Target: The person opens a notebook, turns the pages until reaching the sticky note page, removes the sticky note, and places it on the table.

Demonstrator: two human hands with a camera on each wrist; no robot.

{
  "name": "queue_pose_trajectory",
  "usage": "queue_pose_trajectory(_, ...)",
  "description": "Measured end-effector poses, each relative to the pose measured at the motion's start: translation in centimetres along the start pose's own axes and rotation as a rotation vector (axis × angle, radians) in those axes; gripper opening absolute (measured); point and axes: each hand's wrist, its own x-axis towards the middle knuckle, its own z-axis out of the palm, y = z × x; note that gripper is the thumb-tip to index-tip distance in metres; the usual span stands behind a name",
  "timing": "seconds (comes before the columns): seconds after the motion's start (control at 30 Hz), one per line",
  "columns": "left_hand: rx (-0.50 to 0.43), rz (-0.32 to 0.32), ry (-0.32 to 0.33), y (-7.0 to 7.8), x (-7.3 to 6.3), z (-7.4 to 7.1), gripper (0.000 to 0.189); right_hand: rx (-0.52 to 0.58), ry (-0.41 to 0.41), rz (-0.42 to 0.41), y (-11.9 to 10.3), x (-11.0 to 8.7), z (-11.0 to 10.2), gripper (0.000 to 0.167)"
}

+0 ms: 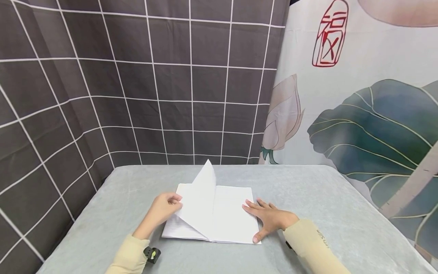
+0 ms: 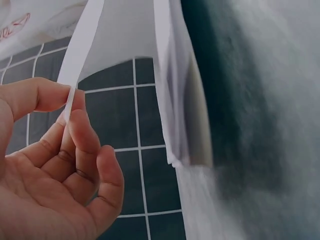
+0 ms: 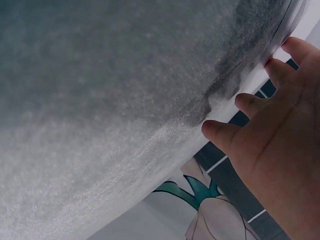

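An open book with blank white pages (image 1: pixel 234 213) lies on the grey table. One page (image 1: pixel 200 203) stands lifted from the left half, its top corner curving upward. My left hand (image 1: pixel 165 207) pinches the outer edge of that page between thumb and fingers, seen close up in the left wrist view, where the hand (image 2: pixel 60 160) holds the thin sheet (image 2: pixel 80 55). At the book's right edge my right hand (image 1: pixel 270 217) rests with fingers spread, fingertips and thumb on the right page's margin. In the right wrist view the right hand (image 3: pixel 280 120) has its fingers extended along the table surface.
A grey cloth covers the table (image 1: pixel 294 182). Behind it hangs a dark curtain (image 1: pixel 171 83) with a white grid, and at the right a white curtain (image 1: pixel 297 45) printed with lotus leaves and red characters. A black wrist band (image 1: pixel 152 254) sits on the left sleeve.
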Motion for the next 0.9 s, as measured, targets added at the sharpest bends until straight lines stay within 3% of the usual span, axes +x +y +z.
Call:
queue_pose_trajectory(0.43, 0.02, -0.083, -0.099, -1.6, -0.5, -0.9, 0.028, 0.019, -0.004, 0.019, 0.6, 0.4, 0.2, 0.113)
queue_pose_trajectory(0.9, 0.101, -0.138, -0.201, -2.7, -0.9, -1.3, 0.015, 0.012, -0.006, 0.018, 0.2, 0.3, 0.0, 0.113)
